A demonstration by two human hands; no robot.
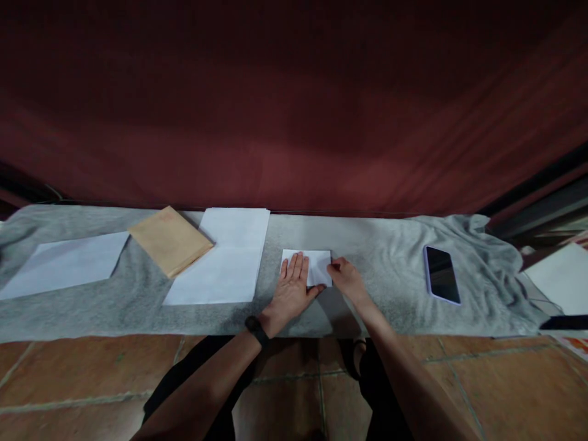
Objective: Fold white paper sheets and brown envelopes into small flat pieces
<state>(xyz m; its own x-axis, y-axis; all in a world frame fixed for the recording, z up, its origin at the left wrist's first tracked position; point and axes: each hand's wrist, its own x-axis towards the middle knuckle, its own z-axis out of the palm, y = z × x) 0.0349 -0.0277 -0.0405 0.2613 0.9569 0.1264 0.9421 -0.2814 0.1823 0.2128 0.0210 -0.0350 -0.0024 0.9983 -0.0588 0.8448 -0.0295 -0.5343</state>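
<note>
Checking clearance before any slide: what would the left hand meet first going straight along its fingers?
Beyond the small white paper under it, the left hand would cross grey cloth, then probably meet the red backdrop first; depth there is unclear.

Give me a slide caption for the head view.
Left hand flat on a small white paper, right hand at its edge, phone lying to the right on grey cloth.

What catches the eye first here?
Probably the middle, where the left hand lies flat on a small white paper and the right hand touches its right edge. To the left, a tan packet overlaps larger white sheets; to the right lies a phone. A dark red backdrop rises behind.
</note>
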